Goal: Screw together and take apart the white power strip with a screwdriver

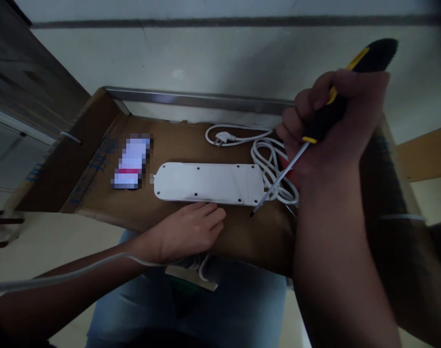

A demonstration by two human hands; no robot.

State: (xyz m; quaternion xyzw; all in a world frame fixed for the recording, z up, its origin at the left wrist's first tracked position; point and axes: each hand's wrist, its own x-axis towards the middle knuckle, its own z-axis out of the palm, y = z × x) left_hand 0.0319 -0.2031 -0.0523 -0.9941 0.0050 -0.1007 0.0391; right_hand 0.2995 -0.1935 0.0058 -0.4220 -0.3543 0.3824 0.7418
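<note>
A white power strip (209, 182) lies flat with its underside up, screw holes showing along its edges. My right hand (354, 116) is wrapped round the black and yellow handle of a screwdriver (329, 108). The shaft slants down to the left, and its tip appears close to the strip's near right corner; contact cannot be told. My left hand (193, 229) rests against or just beside the near long edge of the strip, fingers curled in. Whatever those fingers hold, if anything, is hidden.
Brown cardboard (242, 237) with raised sides lies under everything. A phone with a blurred screen (131, 162) is at left. The white cord (260, 145) loops behind and right of the strip, ending in a plug (224, 138). Something red shows partly behind my right wrist.
</note>
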